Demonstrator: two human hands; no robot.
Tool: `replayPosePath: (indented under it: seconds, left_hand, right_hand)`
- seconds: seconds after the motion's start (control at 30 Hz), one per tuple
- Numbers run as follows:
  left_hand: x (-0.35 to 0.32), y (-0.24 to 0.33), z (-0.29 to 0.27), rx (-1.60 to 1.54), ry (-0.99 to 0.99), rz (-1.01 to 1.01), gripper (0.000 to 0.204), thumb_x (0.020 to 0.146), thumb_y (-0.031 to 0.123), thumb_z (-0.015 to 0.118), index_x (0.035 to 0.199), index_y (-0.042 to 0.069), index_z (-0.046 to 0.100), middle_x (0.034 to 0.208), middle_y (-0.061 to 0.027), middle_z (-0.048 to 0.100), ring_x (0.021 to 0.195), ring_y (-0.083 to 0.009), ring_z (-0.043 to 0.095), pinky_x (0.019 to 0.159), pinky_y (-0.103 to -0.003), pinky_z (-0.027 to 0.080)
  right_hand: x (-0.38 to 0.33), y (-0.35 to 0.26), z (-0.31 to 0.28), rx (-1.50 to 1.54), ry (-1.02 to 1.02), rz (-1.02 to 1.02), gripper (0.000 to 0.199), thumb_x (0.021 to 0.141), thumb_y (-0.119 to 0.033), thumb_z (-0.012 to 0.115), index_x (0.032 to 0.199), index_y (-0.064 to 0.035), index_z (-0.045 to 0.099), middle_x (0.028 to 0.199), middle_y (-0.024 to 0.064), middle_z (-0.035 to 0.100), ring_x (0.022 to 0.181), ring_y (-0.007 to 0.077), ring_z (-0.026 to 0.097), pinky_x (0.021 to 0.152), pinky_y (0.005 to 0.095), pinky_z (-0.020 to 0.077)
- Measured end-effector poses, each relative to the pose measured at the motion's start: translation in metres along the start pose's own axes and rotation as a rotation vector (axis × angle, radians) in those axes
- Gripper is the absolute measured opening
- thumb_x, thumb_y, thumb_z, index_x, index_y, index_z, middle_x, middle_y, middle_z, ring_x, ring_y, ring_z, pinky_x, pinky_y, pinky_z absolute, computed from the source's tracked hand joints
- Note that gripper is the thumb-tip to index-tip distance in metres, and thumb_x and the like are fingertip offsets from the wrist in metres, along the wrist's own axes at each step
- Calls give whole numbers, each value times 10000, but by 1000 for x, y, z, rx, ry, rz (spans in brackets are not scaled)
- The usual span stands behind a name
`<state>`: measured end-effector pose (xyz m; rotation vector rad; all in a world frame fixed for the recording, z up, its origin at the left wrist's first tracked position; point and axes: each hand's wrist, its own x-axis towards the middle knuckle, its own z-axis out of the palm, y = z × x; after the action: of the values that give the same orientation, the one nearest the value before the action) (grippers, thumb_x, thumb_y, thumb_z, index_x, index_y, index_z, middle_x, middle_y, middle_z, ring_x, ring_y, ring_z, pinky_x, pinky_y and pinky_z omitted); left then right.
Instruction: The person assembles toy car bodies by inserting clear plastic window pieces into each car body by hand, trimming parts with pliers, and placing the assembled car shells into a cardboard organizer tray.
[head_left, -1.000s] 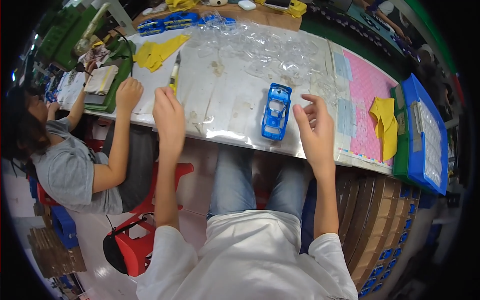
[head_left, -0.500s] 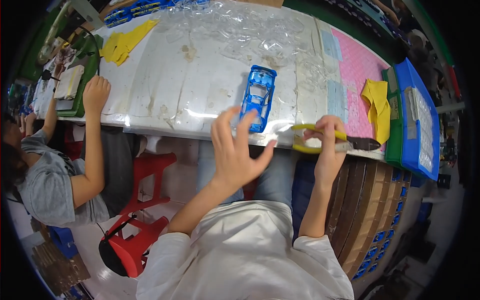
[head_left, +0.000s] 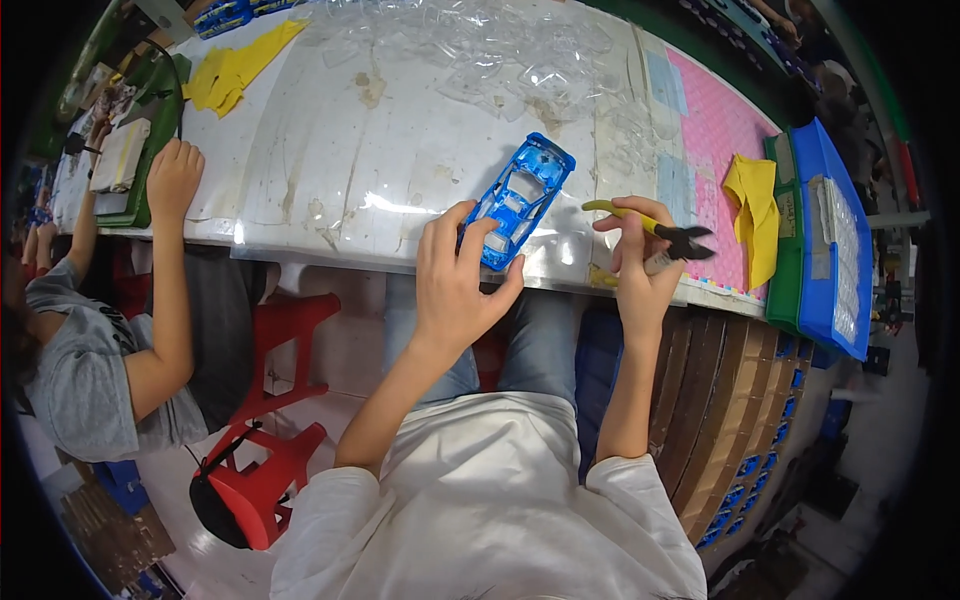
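Observation:
A blue toy car body with open window gaps lies slanted near the table's front edge, its far end tipped to the right. My left hand is closed round its near end, thumb on the right side and fingers on the left. In my right hand is a pair of cutting pliers with yellow handles. Their dark jaws are parted and point right, away from the car body. The fingers partly cover the handles.
Clear plastic pieces are strewn at the back. Yellow cloths lie on both sides. At right stand blue and green bins, with stacked brown trays below the edge. A co-worker's arm rests on the table at left, near red stools.
My left hand has closed on the car body, which has turned clockwise and shifted slightly right. The pliers' jaws have opened and moved up and left.

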<state>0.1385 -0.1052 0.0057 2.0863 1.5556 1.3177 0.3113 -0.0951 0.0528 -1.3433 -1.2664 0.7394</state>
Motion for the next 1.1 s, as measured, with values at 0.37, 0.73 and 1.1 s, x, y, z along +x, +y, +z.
replayPosePath:
  seconds: [0.37,0.73,1.1]
  left_hand:
    - [-3,-12,8,-1,38,49,375,661,209,743,903,19,528,1081,-173,498,896,-319,492,748,-396,418]
    - [-7,-20,9,-168,72,76,531,653,118,755,1000,37,360,1147,-206,475,903,-358,480,770,-424,401]
    - [-10,-21,9,-205,50,77,526,663,122,751,1000,38,355,1140,-213,470,902,-364,476,775,-427,398]
  right_hand:
    - [14,7,44,-72,-190,-311,86,782,-84,574,721,-50,625,647,48,537,689,168,485,656,309,374]
    - [22,0,54,-263,-197,-590,64,713,-78,591,649,-75,597,743,75,519,828,256,480,758,348,392]
    - [30,7,51,-219,-259,-567,77,732,-78,575,656,-70,586,769,81,535,869,290,491,870,417,385]
